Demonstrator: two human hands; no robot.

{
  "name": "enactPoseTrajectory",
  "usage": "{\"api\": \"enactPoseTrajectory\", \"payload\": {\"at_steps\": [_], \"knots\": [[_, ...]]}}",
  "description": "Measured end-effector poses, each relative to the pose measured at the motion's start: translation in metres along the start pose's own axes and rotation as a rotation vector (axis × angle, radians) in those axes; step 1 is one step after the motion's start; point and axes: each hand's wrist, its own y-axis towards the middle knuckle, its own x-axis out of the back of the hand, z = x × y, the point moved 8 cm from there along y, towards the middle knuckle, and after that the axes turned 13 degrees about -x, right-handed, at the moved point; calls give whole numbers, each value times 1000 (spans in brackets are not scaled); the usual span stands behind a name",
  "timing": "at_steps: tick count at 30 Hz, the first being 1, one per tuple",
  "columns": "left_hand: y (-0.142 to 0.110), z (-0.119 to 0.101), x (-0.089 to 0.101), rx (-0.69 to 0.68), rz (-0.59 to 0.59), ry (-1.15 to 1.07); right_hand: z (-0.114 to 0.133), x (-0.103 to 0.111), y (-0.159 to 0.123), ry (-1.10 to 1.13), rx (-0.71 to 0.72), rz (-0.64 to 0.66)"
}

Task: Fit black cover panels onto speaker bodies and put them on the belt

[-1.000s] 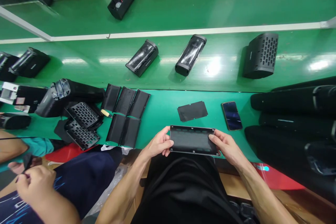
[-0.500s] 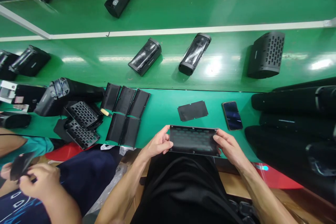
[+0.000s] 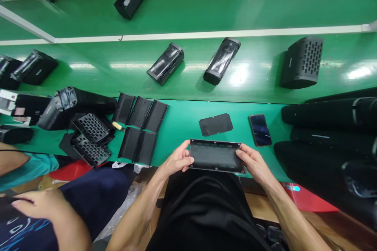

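Observation:
A black rectangular speaker grille (image 3: 216,156), with small mounting points along its rim and a dark sheet lying inside it, is held at the table's near edge above my lap. My left hand (image 3: 178,159) pinches its left end, thumb on top. The right end is gripped by my right hand (image 3: 253,161), thumb pressed on the inner face near the upper corner. Just beyond the grille a loose dark mesh sheet (image 3: 216,124) with notched edges lies flat on the green table (image 3: 182,125).
Left of me lie several black panels (image 3: 143,111), a yellow-handled tool (image 3: 118,126) and perforated grilles (image 3: 91,127). A phone (image 3: 260,130) and large black speaker housings (image 3: 324,133) are at right. Speakers (image 3: 222,60) stand on the green belt behind. A co-worker's hand (image 3: 38,204) is at lower left.
The grille is tilted slightly differently, and my right thumb has shifted a little left along it. Speakers on the near belt have drifted right; the open box behind drifted left. The co-worker's hands moved lower left.

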Motion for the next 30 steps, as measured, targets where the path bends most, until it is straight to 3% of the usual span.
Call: {"api": "enactPoseTrajectory", "payload": {"at_steps": [24,30], "knots": [[9,17,8,-4,-43,-94,-4,-1,11,164,-66,-40],[15,10,-1,-31,27,-330,13,1,8,183,-13,-93]]}}
